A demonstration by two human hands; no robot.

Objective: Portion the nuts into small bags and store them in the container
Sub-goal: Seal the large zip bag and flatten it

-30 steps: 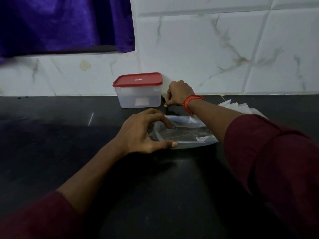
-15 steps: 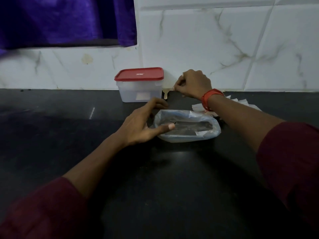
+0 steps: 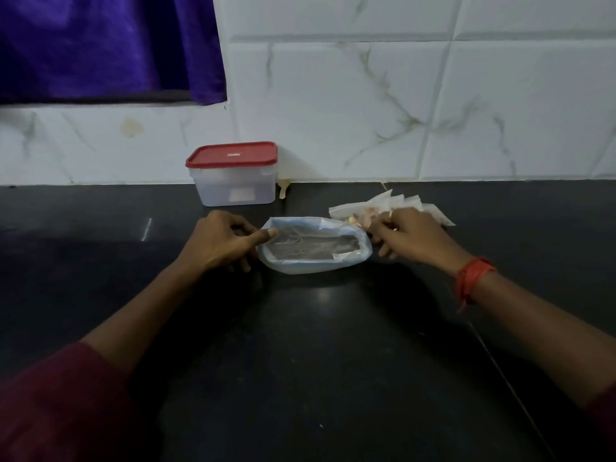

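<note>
Purple curtain (image 3: pixel 100 45): hangs at upper left above the tiled wall (image 3: pixel 366 111); its top is cut off by the frame. Black counter (image 3: pixel 300 361): carries everything listed. Container (image 3: pixel 235 186): clear plastic box with a red lid (image 3: pixel 231 155) on it, at the counter's back edge, left of centre, well behind the left hand; its contents are too cloudy to make out. Left hand (image 3: pixel 220 241): at the left end of the large bag (image 3: pixel 313 245), thumb (image 3: pixel 266 234) laid out straight on the bag's rim, other fingers curled toward the counter; whether they pinch the film cannot be told. Large bag: clear, lies flat mid-counter between the two hands, with something dark inside that is hard to identify. Cream-coloured item (image 3: pixel 283 190): small, just right of the container at the back edge; kind unclear. Small bags (image 3: pixel 383 203): pale packets fanned out behind the right hand, partly hidden by it. Nuts (image 3: pixel 361 215): a few brownish pieces among the packets, just beside the knuckles. Right hand (image 3: pixel 413 235): at the large bag's right end, fingers bent downward, a ring (image 3: pixel 390 214) on one; the grasp is hidden, so what it holds cannot be told. Red thread band (image 3: pixel 471 278): on the right wrist.
</note>
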